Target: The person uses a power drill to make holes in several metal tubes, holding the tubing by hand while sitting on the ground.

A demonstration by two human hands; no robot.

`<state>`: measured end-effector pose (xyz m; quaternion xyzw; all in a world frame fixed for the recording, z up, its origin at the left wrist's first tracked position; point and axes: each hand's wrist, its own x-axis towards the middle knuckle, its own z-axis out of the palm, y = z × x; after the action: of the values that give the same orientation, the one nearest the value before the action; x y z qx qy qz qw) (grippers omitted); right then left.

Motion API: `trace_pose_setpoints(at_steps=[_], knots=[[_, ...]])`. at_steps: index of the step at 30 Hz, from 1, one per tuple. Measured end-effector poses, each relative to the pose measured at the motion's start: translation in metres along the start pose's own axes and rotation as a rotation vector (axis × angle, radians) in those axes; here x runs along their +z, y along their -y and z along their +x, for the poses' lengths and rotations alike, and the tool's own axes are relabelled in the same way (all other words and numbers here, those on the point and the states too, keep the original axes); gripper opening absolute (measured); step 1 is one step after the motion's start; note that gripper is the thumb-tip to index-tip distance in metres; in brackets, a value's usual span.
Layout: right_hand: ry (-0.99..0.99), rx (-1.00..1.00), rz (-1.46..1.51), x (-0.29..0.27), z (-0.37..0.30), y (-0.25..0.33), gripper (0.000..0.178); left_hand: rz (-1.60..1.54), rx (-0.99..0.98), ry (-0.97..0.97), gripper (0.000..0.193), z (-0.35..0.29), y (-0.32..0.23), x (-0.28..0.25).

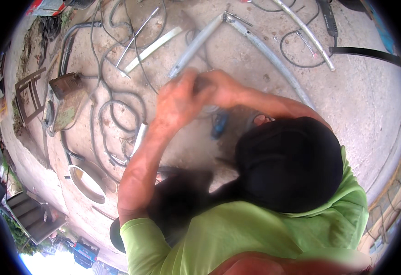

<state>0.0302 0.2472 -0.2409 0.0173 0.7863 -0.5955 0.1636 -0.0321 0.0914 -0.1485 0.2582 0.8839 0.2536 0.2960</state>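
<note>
My left hand (180, 97) and my right hand (219, 88) come together in front of my knees, fingers curled. Something dark shows between them, too hidden to name. Just beyond my left hand is the near end of a grey metal tube (196, 46) lying on the floor. At its far end it meets a second grey metal tube (267, 48) at an angle, and that one runs back under my right forearm. A small blue object (219, 123), blurred, lies on the floor below my hands.
Looped cables (118, 110) cover the floor at left, near a pale flat strip (152, 51) and a thin T-shaped metal rod (136, 39). A round ring (87, 183) lies lower left. Another metal tube (306, 34) and a black-handled tool (328, 20) lie far right.
</note>
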Motion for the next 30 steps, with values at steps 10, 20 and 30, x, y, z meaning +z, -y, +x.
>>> trace_pose_setpoints(at_steps=[10, 20, 30], knots=[[-0.023, 0.105, -0.135, 0.005, 0.000, 0.004, 0.037, 0.113, -0.106, -0.121, 0.046, 0.000, -0.006, 0.005], [-0.054, 0.026, -0.084, 0.004, -0.003, -0.004, 0.036, -0.342, 0.078, 0.081, 0.046, -0.003, 0.023, -0.010], [-0.031, 0.076, -0.083, 0.000, -0.004, 0.002, 0.039, -0.311, 0.236, -0.172, 0.011, 0.001, 0.027, -0.006]])
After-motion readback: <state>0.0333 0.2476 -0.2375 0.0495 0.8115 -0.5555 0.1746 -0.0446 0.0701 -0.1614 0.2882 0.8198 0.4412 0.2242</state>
